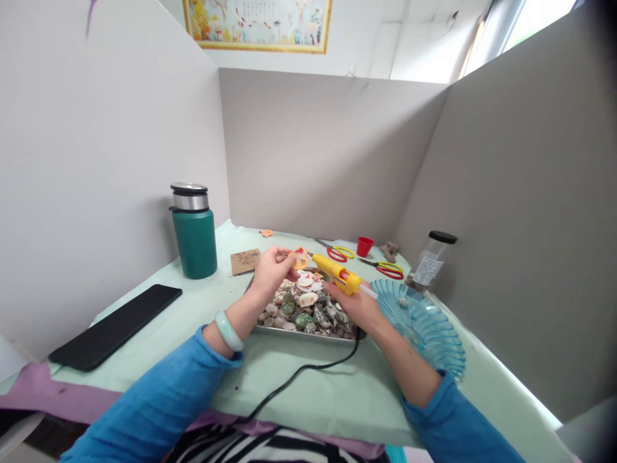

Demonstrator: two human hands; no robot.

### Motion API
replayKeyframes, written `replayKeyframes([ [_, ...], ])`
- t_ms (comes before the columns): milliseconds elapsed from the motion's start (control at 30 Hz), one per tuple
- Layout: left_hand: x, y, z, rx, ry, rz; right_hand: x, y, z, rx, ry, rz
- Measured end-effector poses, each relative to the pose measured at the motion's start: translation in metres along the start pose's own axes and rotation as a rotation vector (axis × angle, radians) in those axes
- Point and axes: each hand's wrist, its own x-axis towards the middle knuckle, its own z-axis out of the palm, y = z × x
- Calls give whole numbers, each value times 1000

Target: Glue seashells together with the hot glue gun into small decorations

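My left hand (pixel 273 265) pinches an orange shell piece (pixel 299 258) with red bits on it, held above the tray. A yellow hot glue gun (pixel 337 271) is gripped in my right hand (pixel 355 307), its nozzle pointing left, close to the shell piece; I cannot tell if they touch. A clear glue stick (pixel 369 291) juts from the gun's back end. Beneath both hands sits a metal tray (pixel 289 332) heaped with shells (pixel 303 315), partly covered by my hands. The gun's black cord (pixel 303 368) runs down toward my lap.
A green bottle (pixel 195 241) and a black flat case (pixel 118 325) stand at left. Behind the tray lie brown cardboard (pixel 245 262), a small orange piece (pixel 266 233), scissors (pixel 337 252), more scissors (pixel 385 269) and a red cup (pixel 365 246). A blue glass plate (pixel 441 337) and clear jar (pixel 429 263) are right.
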Motion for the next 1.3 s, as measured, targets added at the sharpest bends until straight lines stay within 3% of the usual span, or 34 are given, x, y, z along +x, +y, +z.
replayKeyframes([
  [267, -1, 3, 0, -42, -4, -46, 0, -5, -2, -21, -26, 6],
  [500, 2, -1, 0, -57, -14, -44, 0, -1, 0, 33, 29, 7],
  [733, 2, 0, 0, -44, 4, -60, 0, 1, 0, 27, -30, 19],
  [1300, -3, -2, 6, 177, -38, 23, -2, -3, -1, 18, -10, -17],
])
